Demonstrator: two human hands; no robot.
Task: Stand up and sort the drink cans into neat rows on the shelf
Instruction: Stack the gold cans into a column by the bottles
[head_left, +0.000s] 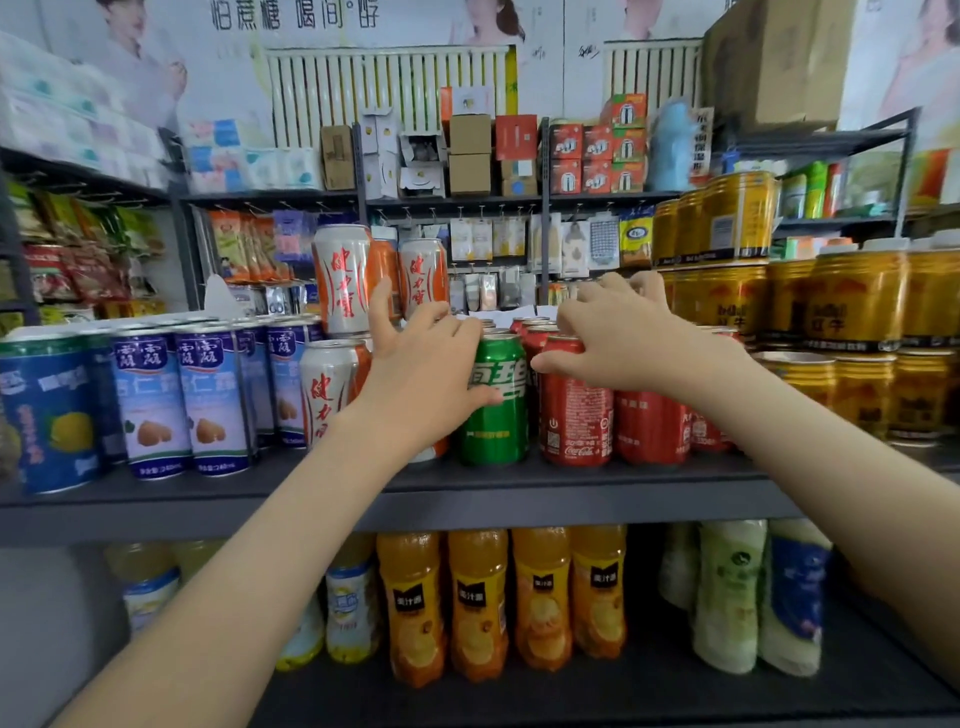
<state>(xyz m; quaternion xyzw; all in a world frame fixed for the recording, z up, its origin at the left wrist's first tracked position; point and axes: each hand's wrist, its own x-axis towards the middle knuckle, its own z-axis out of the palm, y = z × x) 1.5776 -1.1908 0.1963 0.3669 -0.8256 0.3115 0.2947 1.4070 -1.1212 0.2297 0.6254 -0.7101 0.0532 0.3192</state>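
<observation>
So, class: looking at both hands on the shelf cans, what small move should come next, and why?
Probably the left hand nudges the green can sideways against the front red can. Its thumb lies across the green label, a narrow dark gap separates the two cans, and the right hand rests over the red cans' tops, seemingly steadying them.

The left hand (415, 364) is hiding much of a white can (328, 387) and one side of the green can (493, 431). The right hand (623, 338) is covering the tops of the red cans (576, 415), and its fingertips are dropping out of sight, so neither grip is showing clearly. The left edge is cutting off a blue can (41, 410). The lower-left bottles (150, 582) are blurring.
</observation>
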